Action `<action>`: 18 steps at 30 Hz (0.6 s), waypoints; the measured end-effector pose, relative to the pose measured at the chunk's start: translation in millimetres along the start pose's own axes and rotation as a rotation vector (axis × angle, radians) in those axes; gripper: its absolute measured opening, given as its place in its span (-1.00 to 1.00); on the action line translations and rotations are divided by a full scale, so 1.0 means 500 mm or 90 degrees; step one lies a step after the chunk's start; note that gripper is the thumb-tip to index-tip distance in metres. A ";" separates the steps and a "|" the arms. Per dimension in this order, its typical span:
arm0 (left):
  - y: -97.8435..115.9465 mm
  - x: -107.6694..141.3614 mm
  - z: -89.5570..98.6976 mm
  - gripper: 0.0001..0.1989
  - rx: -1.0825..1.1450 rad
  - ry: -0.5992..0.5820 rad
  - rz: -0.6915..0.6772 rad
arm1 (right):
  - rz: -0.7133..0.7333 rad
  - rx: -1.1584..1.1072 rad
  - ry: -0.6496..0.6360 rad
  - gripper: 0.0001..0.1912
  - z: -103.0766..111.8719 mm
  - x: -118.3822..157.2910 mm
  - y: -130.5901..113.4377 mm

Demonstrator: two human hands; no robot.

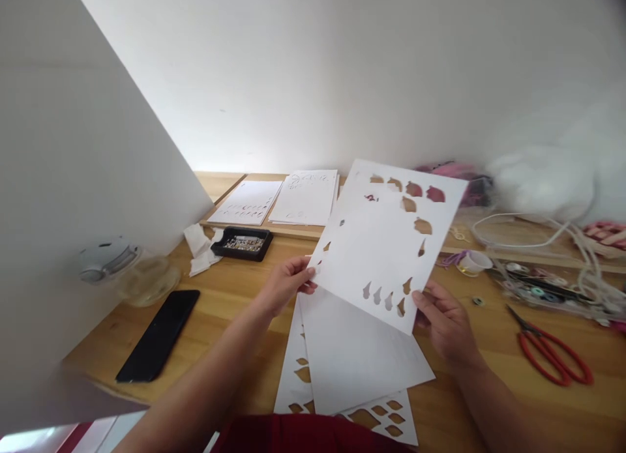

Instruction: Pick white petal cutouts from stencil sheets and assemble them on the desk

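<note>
A white sheet with cut-out shapes [372, 244] is held up at a tilt above the table. My left hand [289, 282] pinches its lower left edge between thumb and fingers. At its lower right corner, my right hand [446, 319] grips it with the thumb on top. Small leaf- and petal-like holes run along the sheet's edges, and its middle is uncut. Beneath it lies a plain-looking white sheet [362, 355], turned at an angle. Under that one, another cut-out sheet [293, 391] with leaf-shaped holes shows at the left and bottom.
Red-handled scissors [550, 355] lie at right, near a clear tray of small supplies [542, 290] and a white cord [533, 221]. A black phone [159, 336] and a black box of small pieces [242, 244] are at left. More paper sheets [304, 199] rest on the back ledge.
</note>
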State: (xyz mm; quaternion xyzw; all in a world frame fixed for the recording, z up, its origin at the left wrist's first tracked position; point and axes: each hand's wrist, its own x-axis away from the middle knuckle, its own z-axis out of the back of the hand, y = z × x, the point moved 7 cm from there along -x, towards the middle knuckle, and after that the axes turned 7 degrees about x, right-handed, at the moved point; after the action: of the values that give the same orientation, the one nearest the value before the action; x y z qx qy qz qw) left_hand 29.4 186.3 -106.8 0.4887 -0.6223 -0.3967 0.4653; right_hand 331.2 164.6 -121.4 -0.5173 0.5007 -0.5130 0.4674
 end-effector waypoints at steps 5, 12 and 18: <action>-0.024 0.021 0.017 -0.64 0.034 0.039 0.015 | 0.019 -0.007 -0.070 -0.70 -0.025 0.006 -0.004; 0.000 0.093 0.098 -0.65 0.081 0.145 0.012 | 0.084 0.044 -0.184 -0.60 -0.045 0.029 -0.010; 0.048 0.270 0.289 -0.63 0.033 0.293 0.042 | 0.085 0.106 -0.195 -0.61 -0.054 0.031 -0.021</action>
State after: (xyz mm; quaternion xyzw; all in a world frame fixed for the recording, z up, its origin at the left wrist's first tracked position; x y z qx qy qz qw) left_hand -127.9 64.8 -94.4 0.5574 -0.5254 -0.2435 0.5949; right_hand 304.0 150.5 -108.8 -0.5145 0.4123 -0.4361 0.6124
